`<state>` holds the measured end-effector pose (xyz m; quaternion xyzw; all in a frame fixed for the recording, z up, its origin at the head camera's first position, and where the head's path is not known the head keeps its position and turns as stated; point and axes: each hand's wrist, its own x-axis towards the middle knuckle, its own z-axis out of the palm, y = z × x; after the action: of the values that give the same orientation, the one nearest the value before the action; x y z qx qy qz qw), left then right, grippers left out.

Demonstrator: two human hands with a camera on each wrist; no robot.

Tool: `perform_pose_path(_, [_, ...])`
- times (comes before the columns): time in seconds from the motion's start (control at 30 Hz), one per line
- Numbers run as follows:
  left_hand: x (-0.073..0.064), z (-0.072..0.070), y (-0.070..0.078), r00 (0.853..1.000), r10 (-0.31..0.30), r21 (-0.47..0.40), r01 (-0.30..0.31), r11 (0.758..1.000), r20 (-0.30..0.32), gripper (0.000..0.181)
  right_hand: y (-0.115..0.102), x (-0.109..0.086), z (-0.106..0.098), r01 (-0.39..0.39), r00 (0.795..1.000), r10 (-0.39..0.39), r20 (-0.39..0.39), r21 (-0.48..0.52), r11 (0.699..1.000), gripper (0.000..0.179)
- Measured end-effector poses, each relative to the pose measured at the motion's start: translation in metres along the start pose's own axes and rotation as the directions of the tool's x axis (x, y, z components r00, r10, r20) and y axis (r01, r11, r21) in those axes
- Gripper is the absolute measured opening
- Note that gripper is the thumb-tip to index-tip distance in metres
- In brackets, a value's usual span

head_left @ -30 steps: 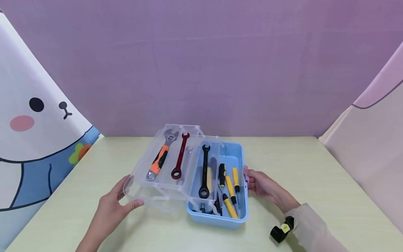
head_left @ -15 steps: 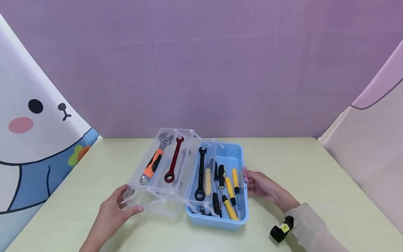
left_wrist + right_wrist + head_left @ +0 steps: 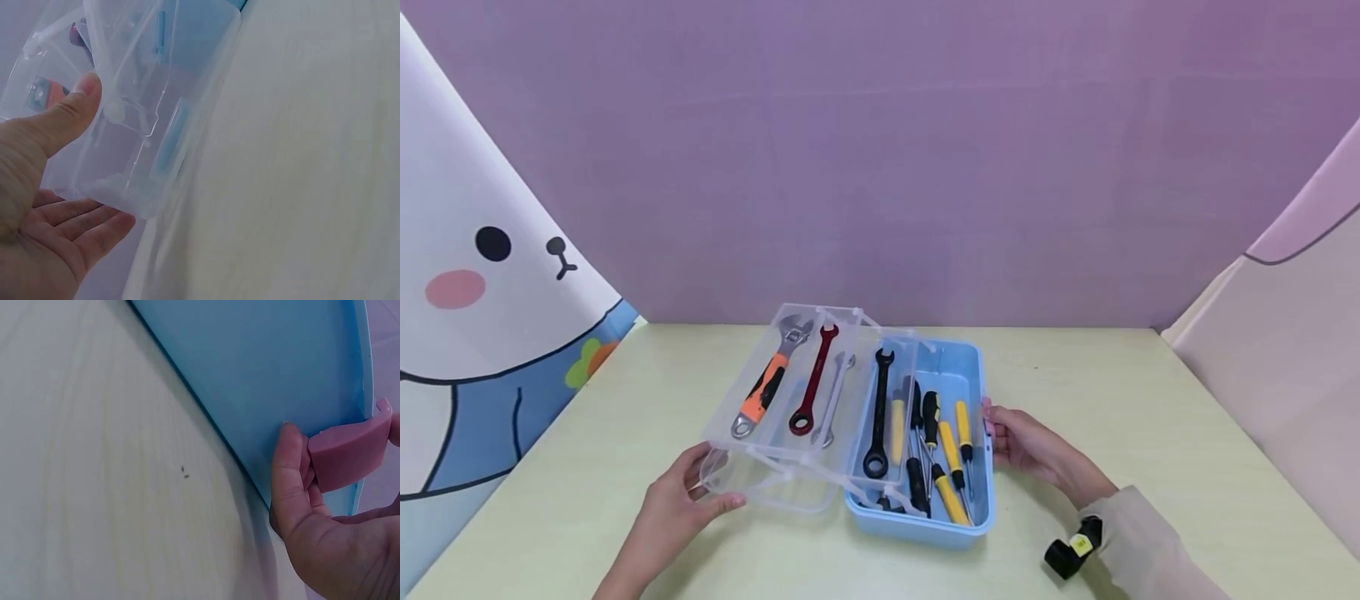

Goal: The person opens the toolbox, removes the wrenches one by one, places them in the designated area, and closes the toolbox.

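Note:
A blue toolbox (image 3: 917,527) stands on the table, its clear lid swung out to the left with clear trays (image 3: 820,454) raised above it. An adjustable wrench with orange grips (image 3: 767,383), a red wrench (image 3: 815,379), a silver wrench (image 3: 835,400) and a black wrench (image 3: 879,412) lie in the trays. Several yellow-and-black screwdrivers (image 3: 950,450) lie in the box. My left hand (image 3: 666,508) is at the lid's outer end (image 3: 140,203), fingers extended beneath it and thumb apart. On the box's right side, my right hand (image 3: 1030,446) pinches the pink latch (image 3: 350,453).
A black tape measure with a yellow label (image 3: 1075,546) lies by the right sleeve (image 3: 1142,533). The pale wooden table (image 3: 1097,375) ends at a purple cloth backdrop (image 3: 880,167). A printed cartoon cloth (image 3: 482,350) hangs on the left.
The lid and trays have swung a little left and down, showing the silver wrench more clearly. My left hand has moved slightly down and right with them. My right hand stays at the latch.

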<state>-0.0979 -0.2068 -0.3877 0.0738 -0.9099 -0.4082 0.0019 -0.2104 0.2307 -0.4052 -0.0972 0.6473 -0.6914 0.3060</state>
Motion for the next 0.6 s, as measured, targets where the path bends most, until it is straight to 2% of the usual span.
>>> perform_pose_path(0.2, [0.000,0.002,-0.003,1.000,0.000,-0.033,0.001,0.999,0.021,0.100,-0.001,-0.002,0.001,-0.007,1.000,0.007,-0.005,0.012,1.000,0.025])
perform_pose_path(0.33, [0.000,0.004,-0.006,0.999,0.009,-0.094,-0.004,0.996,0.044,0.100,-0.001,-0.003,0.002,-0.009,1.000,0.009,-0.004,0.015,1.000,0.027])
perform_pose_path(0.6, [-0.004,0.008,-0.011,0.997,0.078,-0.197,-0.072,0.978,0.019,0.094,0.000,-0.004,0.000,0.002,1.000,-0.002,0.020,0.017,1.000,0.029])
